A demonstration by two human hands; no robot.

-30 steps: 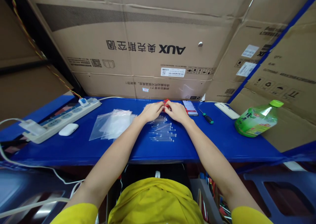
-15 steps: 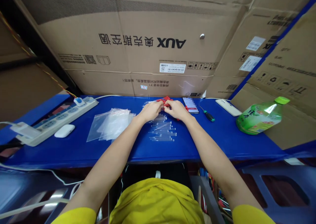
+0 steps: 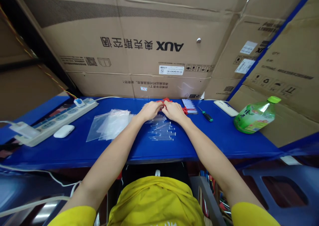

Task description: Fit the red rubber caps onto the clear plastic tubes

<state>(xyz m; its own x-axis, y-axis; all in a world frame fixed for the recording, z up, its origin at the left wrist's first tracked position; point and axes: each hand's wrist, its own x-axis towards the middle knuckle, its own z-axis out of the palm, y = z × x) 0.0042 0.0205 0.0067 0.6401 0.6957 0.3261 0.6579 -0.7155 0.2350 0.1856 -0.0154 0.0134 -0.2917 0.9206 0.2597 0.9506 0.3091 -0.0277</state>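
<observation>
red small pieces [image 3: 166, 101] sit at the far edge of the blue desk [image 3: 219, 139], pinched between the left hand [image 3: 149, 110] and right hand [image 3: 172, 110], both closed on them, though what the pieces are is hard to tell. clear tubes [image 3: 161, 130] lie in rows just below. working well here probably means a light, steady fingertip pinch, wrists clear of the tubes.
</observation>
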